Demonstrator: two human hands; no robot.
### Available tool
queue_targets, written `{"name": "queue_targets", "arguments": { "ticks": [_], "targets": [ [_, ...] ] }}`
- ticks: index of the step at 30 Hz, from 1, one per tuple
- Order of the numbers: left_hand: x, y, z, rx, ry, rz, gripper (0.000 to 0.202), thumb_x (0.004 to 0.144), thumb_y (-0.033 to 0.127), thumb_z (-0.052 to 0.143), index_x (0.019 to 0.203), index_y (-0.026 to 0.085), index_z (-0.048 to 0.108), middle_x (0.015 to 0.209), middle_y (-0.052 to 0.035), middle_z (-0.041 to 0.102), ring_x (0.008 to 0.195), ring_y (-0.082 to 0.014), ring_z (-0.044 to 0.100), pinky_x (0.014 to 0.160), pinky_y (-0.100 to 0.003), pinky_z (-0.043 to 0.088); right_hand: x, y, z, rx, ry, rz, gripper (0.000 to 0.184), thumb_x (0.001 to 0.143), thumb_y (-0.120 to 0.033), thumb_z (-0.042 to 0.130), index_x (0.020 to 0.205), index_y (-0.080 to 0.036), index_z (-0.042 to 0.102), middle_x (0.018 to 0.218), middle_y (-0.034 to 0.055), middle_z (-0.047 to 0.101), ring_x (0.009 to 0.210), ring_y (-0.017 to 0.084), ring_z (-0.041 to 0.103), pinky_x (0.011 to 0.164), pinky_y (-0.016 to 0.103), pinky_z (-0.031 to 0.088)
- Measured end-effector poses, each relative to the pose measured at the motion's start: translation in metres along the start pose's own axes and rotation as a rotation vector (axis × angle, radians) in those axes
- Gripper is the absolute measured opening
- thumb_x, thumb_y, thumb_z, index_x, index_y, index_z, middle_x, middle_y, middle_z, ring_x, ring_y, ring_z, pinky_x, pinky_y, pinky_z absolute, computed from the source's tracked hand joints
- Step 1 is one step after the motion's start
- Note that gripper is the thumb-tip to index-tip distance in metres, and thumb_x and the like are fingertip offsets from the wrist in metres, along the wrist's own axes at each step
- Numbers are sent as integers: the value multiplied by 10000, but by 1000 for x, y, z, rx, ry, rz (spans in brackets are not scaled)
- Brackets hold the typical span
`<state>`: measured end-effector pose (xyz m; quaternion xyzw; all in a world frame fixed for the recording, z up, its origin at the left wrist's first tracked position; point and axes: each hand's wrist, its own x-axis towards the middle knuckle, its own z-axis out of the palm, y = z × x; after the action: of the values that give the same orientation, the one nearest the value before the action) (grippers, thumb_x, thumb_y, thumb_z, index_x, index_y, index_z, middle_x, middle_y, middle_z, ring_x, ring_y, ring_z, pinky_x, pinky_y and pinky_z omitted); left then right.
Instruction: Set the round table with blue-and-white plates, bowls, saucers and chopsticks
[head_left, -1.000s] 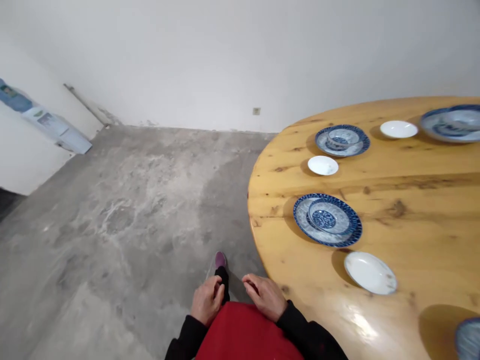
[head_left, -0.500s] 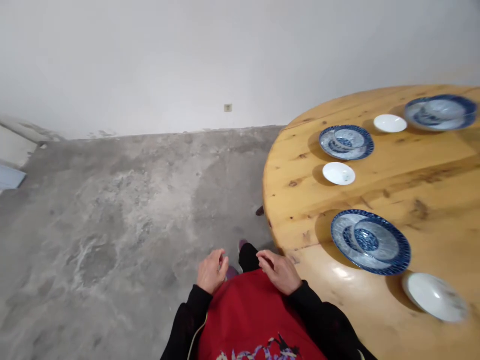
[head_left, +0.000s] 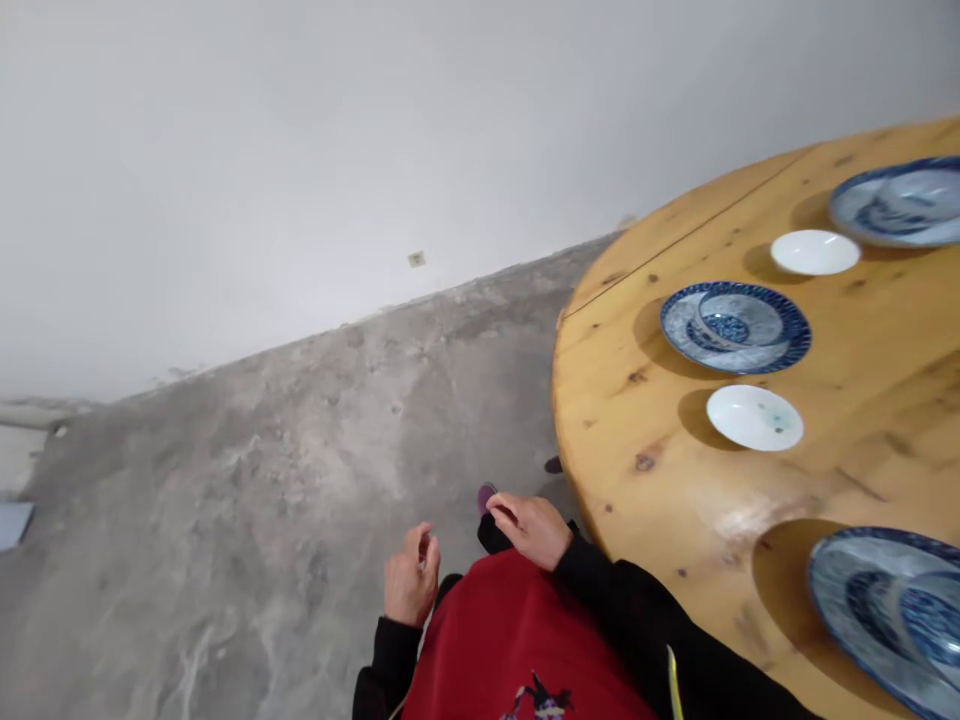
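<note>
My left hand [head_left: 411, 577] hangs over the floor in front of the red apron [head_left: 517, 630]. Its fingers are loosely bent, with the thumb apart and nothing held. My right hand [head_left: 531, 528] is beside the table's rounded edge, relaxed and empty, not touching the table. Nearest to it on the wooden table [head_left: 600, 430] are a small white dish [head_left: 754, 418] and a blue-and-white plate [head_left: 787, 345] with a matching bowl [head_left: 727, 325] in it. A second such plate [head_left: 832, 600], cut off by the frame, lies closer to me with a bowl [head_left: 934, 625] in it.
Farther along the table are another white dish [head_left: 814, 253] and a blue-and-white plate [head_left: 847, 210] with a bowl [head_left: 922, 193]. A grey concrete floor [head_left: 300, 480] runs to a pale wall [head_left: 285, 180] with a socket [head_left: 417, 259]. A light panel [head_left: 13, 525] stands at far left.
My view has tilted and moved forward along the table, so the dishes shift lower and right. The nearest white dish has left the frame. Both hands stay empty and have swung slightly left.
</note>
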<state>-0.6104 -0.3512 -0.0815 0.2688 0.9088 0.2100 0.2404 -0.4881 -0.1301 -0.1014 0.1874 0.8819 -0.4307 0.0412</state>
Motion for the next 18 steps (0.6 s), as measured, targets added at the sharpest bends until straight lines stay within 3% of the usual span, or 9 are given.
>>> {"name": "queue_targets", "arguments": {
  "ticks": [3, 6, 12, 15, 18],
  "targets": [
    [42, 4, -15, -5, -48, 6, 331, 977, 367, 463, 1206, 215, 648, 1126, -100, 785, 1007, -217, 763, 873, -313, 572, 37, -6, -19, -11, 36, 11, 299, 1006, -287, 417, 1066, -226, 703, 1011, 69, 787, 907, 204, 732, 756, 273, 448],
    [86, 20, -22, -50, -183, 77, 336, 981, 395, 433, 1173, 217, 643, 1116, -92, 785, 1025, -219, 757, 887, -328, 572, 60, -3, -34, 3, 97, 30, 277, 1005, -292, 431, 1052, -235, 699, 983, 55, 782, 892, 192, 728, 747, 262, 446],
    [189, 78, -21, -163, -527, 384, 334, 945, 432, 502, 1151, 200, 625, 910, -41, 748, 815, -166, 715, 772, -270, 561, 89, 15, -46, 44, 351, 179, 293, 1004, -275, 413, 1071, -213, 691, 989, 78, 775, 910, 193, 725, 776, 267, 462],
    [246, 104, -20, -99, -715, 541, 333, 906, 400, 562, 1152, 185, 625, 924, -46, 732, 819, -157, 696, 752, -250, 545, 110, 22, -52, 68, 440, 275, 298, 999, -268, 406, 1060, -199, 690, 966, 81, 772, 888, 198, 726, 767, 275, 466],
    [305, 127, -31, -1, -806, 651, 322, 904, 370, 569, 1154, 175, 626, 966, -64, 729, 839, -163, 693, 733, -255, 533, 141, 26, -66, 74, 515, 353, 307, 998, -276, 396, 1038, -197, 690, 944, 78, 767, 857, 193, 719, 749, 275, 463]
  ]
}}
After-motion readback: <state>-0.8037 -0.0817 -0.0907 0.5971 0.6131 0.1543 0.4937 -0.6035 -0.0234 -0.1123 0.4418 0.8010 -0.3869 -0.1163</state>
